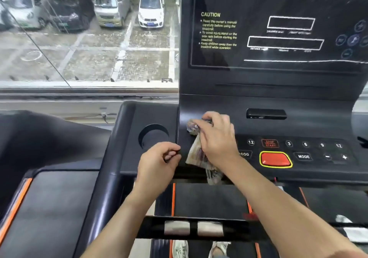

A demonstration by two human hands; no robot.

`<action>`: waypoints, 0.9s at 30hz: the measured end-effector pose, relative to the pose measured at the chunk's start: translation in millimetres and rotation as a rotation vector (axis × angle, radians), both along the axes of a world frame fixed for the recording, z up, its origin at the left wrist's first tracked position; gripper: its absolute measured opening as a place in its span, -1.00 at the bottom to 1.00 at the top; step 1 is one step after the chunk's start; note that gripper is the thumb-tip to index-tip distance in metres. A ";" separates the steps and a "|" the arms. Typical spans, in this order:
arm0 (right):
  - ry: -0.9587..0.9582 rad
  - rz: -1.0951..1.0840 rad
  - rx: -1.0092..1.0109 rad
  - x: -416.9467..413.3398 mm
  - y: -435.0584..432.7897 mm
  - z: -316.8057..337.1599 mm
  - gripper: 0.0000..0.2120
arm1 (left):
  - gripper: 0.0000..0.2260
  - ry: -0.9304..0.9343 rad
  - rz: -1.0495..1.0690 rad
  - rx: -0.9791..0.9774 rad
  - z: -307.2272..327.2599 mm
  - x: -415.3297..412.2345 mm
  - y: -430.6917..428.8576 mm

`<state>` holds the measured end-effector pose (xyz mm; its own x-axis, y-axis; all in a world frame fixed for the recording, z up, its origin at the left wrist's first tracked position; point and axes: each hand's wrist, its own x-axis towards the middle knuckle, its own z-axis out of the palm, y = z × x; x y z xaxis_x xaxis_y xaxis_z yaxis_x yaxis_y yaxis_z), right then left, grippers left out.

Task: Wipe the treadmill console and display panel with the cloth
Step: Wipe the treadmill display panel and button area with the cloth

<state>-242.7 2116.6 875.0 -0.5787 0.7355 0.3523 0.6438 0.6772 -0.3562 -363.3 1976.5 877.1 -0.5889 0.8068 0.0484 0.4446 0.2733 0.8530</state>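
The black treadmill console [288, 130] fills the right half of the view, with its display panel [278, 24] upright above it. My right hand [217, 138] grips a crumpled patterned cloth [197, 154] and presses it on the console's left part, just left of the button row. The cloth's loose end hangs over the console's front edge. My left hand [159, 162] hovers at the console's left tray beside the cloth, fingers curled with nothing in them.
A round cup holder [153, 138] sits in the left tray. A red stop button [275, 159] and a MODE key [303, 156] lie right of the cloth. A handlebar with metal sensors [193, 227] crosses below. A window at the left shows parked cars.
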 end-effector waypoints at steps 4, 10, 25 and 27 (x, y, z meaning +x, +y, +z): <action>0.070 0.010 -0.051 -54.1 15.2 5.5 -0.64 | -0.71 -0.058 0.018 0.015 -0.6 -2.2 2.0; 0.065 0.226 -0.010 -16.6 -53.1 -7.9 -0.77 | -0.46 -0.307 0.067 0.064 8.7 -2.8 0.6; -0.058 -0.103 0.084 149.5 -35.6 -22.3 -0.72 | -0.83 0.796 -0.470 0.100 -2.9 106.1 59.2; -0.003 -0.191 0.094 138.0 -47.6 -26.9 -0.69 | -0.87 0.767 -0.497 0.105 -0.4 103.3 61.0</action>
<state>-104.7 2069.0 848.1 -0.4332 0.7958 0.4231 0.7647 0.5730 -0.2948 -260.0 2037.5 876.7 0.0484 0.9280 0.3693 0.9444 -0.1629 0.2856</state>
